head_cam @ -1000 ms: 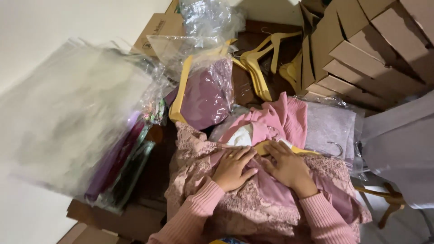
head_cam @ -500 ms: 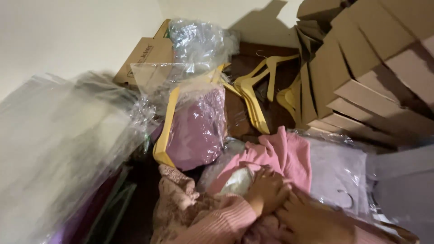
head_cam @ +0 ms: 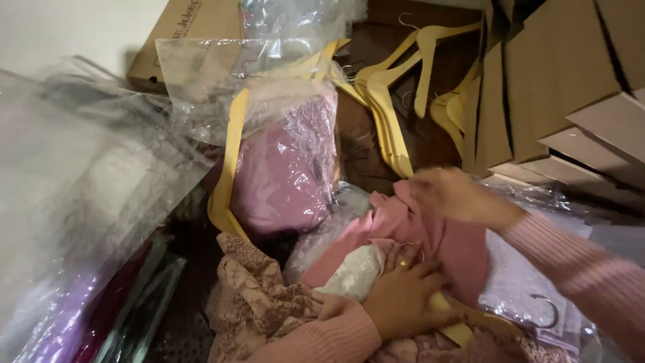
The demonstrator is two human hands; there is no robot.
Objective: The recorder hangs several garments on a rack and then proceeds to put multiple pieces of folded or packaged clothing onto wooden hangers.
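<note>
Head view: we see the left hand [head_cam: 403, 296] low in the middle, fingers [head_cam: 420, 269] spread flat and pressing on a pink garment [head_cam: 430, 235], touching a yellow hanger [head_cam: 450, 323] under the palm. The right hand [head_cam: 453, 195] is blurred, just above, fingers curled on the garment's top fold; we cannot tell how tight the grip is. The pink garment lies on a heap of clothes, beside a lace garment [head_cam: 255, 296] at lower left. Left of it sits a bagged mauve garment [head_cam: 282, 181] on a yellow hanger. Bare yellow hangers [head_cam: 390, 107] lie behind. Flat cardboard boxes [head_cam: 557, 81] are stacked at right. Clear plastic bags [head_cam: 87, 188] fill the left.
</note>
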